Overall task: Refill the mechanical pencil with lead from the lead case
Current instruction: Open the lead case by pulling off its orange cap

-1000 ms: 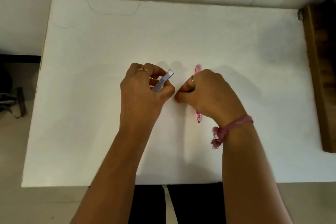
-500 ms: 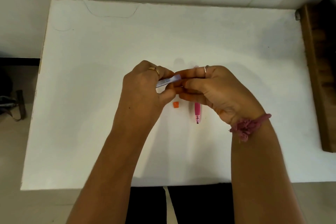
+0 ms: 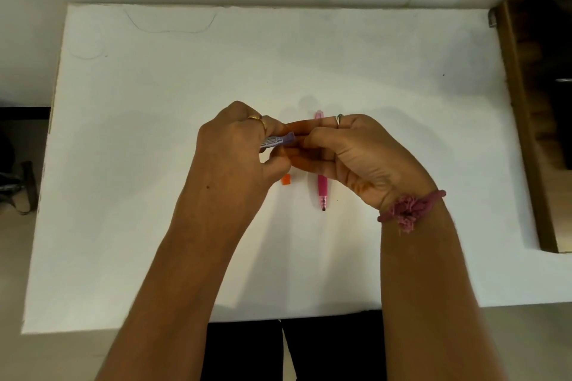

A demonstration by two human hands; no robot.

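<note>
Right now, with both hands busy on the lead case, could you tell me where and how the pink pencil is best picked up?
Grip the pink mechanical pencil by its darker grip section near the tip, coming from above with the right hand. It lies flat on the white table, tip toward the person, and that near end is exposed while the hand covers the middle. Pinch across its narrow barrel; the orange piece lies apart on the left.

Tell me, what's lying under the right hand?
A pink mechanical pencil lies on the white table, passing beneath the right hand. Only its two ends show; its middle is covered.
</note>
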